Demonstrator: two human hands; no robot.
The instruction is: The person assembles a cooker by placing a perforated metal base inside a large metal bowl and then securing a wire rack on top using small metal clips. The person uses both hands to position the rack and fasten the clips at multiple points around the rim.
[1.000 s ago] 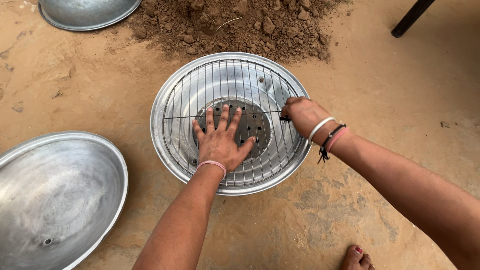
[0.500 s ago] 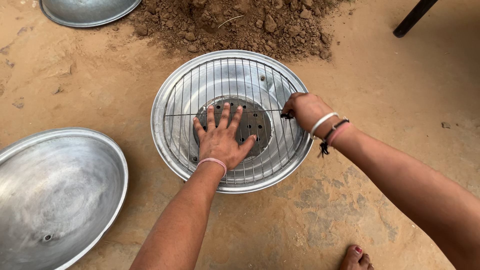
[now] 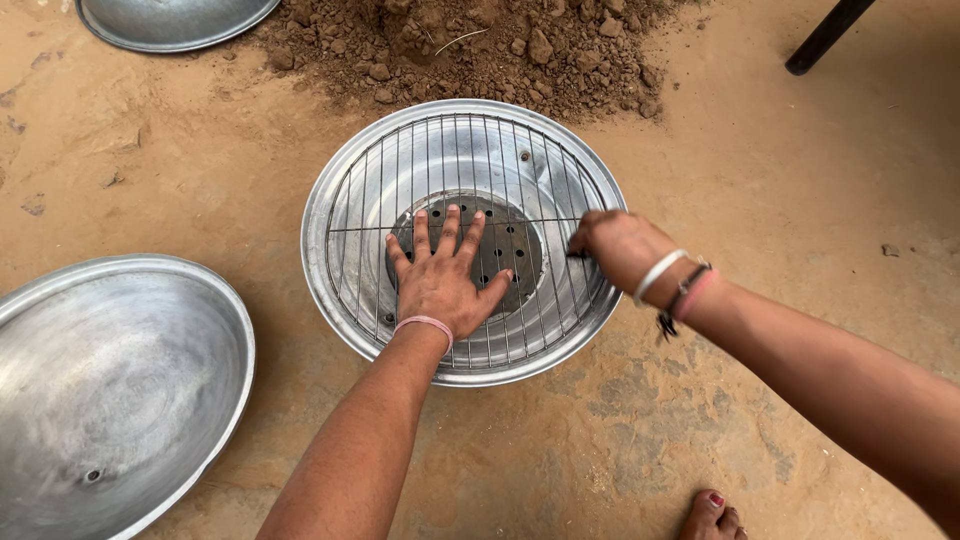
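Left hand [image 3: 443,283] lies flat, fingers spread, on the wire grill [image 3: 400,180] over the metal bowl [image 3: 330,270]; right hand [image 3: 618,245] pinches the grill at 3 o'clock.

Ground: I see bare packed earth [image 3: 820,200], reddish-brown.
Soil: loose clod heap [image 3: 480,45] beyond the hands.
Light: soft daylight.

Well left of the hands, on bare dirt: large shallow metal pan [image 3: 110,385], hollow up. Beyond them, mound of loose brown soil [image 3: 470,45]; farther left, rim of another metal pan [image 3: 175,20]. Dark pole [image 3: 828,35] far right; bare toes [image 3: 712,515] near.
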